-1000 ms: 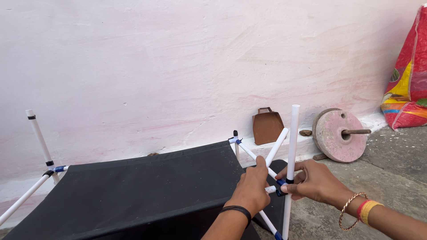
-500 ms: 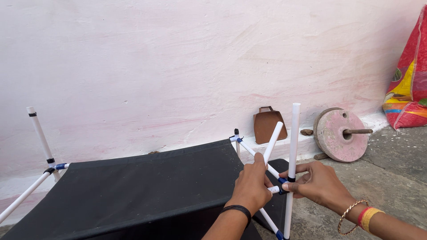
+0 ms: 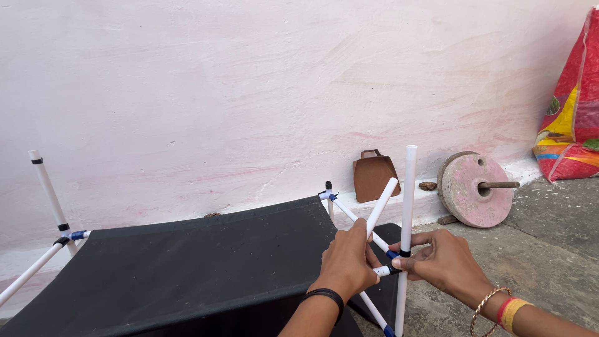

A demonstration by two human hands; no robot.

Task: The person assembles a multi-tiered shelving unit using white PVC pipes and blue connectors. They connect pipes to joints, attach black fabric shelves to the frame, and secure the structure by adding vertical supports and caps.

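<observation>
Your left hand [image 3: 346, 265] is closed around the slanted white rod [image 3: 380, 206] at the near right corner of the black fabric cot [image 3: 199, 262], just where the rods cross. Your right hand [image 3: 443, 262] pinches the upright white rod [image 3: 409, 200] at its black band (thumb and fingers closed on it). Open concrete floor [image 3: 549, 249] lies right; the wall [image 3: 249, 93] stands far behind, a pink grinding stone [image 3: 475, 190] leaning on it

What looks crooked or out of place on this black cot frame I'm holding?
At the corner both hands grip, left hand and right hand, the white poles splay at different angles instead of lining up. The black fabric sags unevenly toward you. The far-left pole also leans.
</observation>
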